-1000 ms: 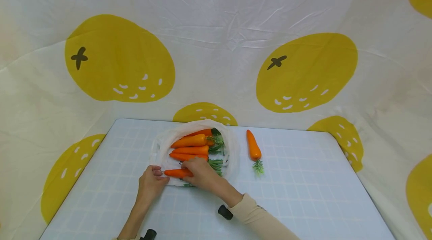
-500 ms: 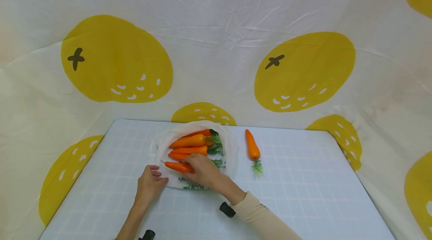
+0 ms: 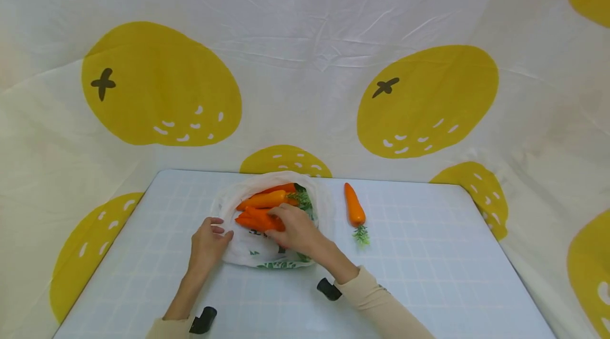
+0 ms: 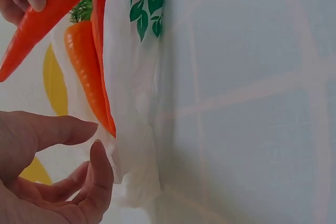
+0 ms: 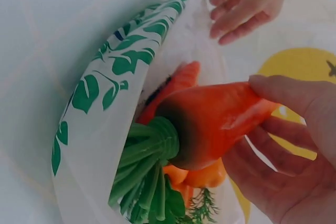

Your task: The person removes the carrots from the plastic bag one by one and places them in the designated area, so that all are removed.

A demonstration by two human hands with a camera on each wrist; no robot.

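A white plastic bag [image 3: 238, 254] with a green leaf print lies on the table, its mouth spread wide and several orange carrots [image 3: 263, 200] with green tops inside. My right hand [image 3: 301, 230] pinches one carrot [image 5: 210, 124] between thumb and fingers above the bag's mouth. In the right wrist view this carrot's thick green stems hang over the bag's edge. At the bag's left side is my left hand [image 3: 208, 243], holding nothing, thumb and forefinger a little apart in the left wrist view. Whether it touches the plastic, I cannot tell.
Right of the bag, a single carrot [image 3: 355, 206] with a leafy green top lies on the pale checked table [image 3: 429, 254]. A white cloth with large yellow fruit shapes [image 3: 162, 85] hangs behind and beside the table.
My right hand has lifted the carrot from the bag's near part and carried it farther back, over the other carrots. My left hand has shifted slightly forward along the bag's edge.
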